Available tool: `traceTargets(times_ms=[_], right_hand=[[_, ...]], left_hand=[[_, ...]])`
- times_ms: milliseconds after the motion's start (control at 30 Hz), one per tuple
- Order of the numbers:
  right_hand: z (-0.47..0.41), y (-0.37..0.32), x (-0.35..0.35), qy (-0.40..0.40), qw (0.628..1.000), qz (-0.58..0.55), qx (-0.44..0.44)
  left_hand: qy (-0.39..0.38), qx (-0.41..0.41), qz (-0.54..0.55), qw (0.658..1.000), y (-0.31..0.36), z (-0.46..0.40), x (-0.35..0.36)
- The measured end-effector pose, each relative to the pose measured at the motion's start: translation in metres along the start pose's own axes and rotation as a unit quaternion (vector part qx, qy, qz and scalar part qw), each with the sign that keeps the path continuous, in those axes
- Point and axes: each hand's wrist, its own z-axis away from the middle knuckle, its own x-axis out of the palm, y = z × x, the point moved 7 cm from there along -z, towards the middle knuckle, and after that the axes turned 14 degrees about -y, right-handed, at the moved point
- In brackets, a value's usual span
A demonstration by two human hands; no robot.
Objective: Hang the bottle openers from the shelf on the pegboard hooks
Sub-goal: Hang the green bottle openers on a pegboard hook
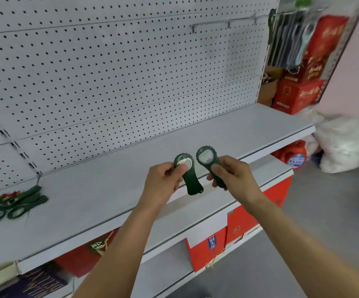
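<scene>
- Holding one dark green bottle opener apiece, both hands raised above the front edge of the grey shelf (228, 134), side by side and just apart.
- Left hand (163, 179) pinching the left opener (188, 175) at its round head, thumb over the silvery ring, handle hanging down toward 5 o'clock.
- Right hand (234, 175) gripping the right opener (208, 163) along its handle, round head up toward 11 o'clock, open ring showing the shelf behind.
- Two openers close together, heads near but not touching, between the two hands.
- Pile of further green openers (8, 207) lying on the shelf well off at 9 o'clock from the hands, with some red-and-green packaging among them.
- Pegboard (109, 72) standing behind the shelf; bare wire hook (223, 23) up at 1 o'clock from the hands.
- Packaged goods (290, 39) hanging at the far upper right, contents unclear.
- Red cartons (299, 95) stacked at 2 o'clock, gold characters too blurred to read.
- Red boxes (238, 224) under the shelf, one with a small blue label, unreadable.
- Dark box (41, 284) at the lower left with gold lettering, upside down, not legible.
- White sack (344, 145) on the floor at 3 o'clock.
</scene>
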Motion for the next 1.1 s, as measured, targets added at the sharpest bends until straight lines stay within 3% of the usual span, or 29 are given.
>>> traceTargets(times_ms=[433, 633, 1100], right_hand=[[-0.099, 0.0, -0.165, 0.054, 0.997, -0.044, -0.035], [-0.151, -0.021, -0.246, 0.079, 0.987, -0.085, -0.108], [-0.216, -0.057, -0.351, 0.061, 0.972, -0.104, -0.2]], left_hand=[[0.017, 0.067, 0.013, 0.998, 0.072, -0.158, 0.088], [0.03, 0.104, 0.026, 0.994, 0.122, -0.226, 0.121], [0.088, 0.119, 0.015, 0.989, 0.183, -0.298, 0.162]])
